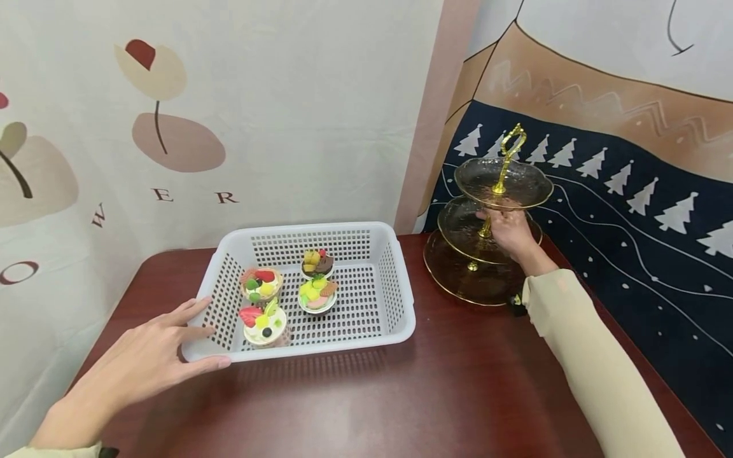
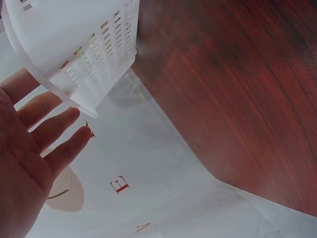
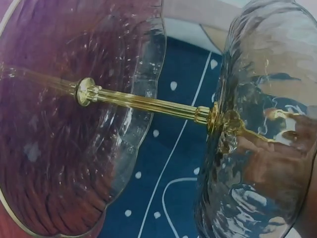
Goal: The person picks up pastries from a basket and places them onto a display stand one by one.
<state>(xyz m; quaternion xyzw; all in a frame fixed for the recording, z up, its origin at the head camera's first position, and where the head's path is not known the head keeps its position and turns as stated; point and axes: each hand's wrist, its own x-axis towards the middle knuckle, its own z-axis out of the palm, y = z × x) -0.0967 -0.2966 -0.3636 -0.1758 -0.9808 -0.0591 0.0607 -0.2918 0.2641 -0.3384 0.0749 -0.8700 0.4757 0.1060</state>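
Note:
A white perforated plastic basket (image 1: pixel 401 305) stands on the table in the head view. Several small decorated dessert cups lie in its left half, among them a fruit-topped cup (image 1: pixel 265 324) and a chocolate-topped one (image 1: pixel 317 262). My left hand (image 1: pixel 134 359) rests at the basket's left end, fingers extended at the rim; the left wrist view has these fingers against the basket's edge (image 2: pixel 59 91). At the right, a three-tier glass cake stand (image 1: pixel 458 222) has gold rods and a gold top loop. Between its top and middle plates, my right hand (image 1: pixel 511 232) grips the rod, fingertips partly hidden.
The dark red wooden table (image 1: pixel 366 401) carries both basket and stand. A pale printed cloth (image 1: pixel 321 127) hangs behind the basket. Beside the stand hangs a dark blue cloth (image 1: pixel 647 254) with white trees.

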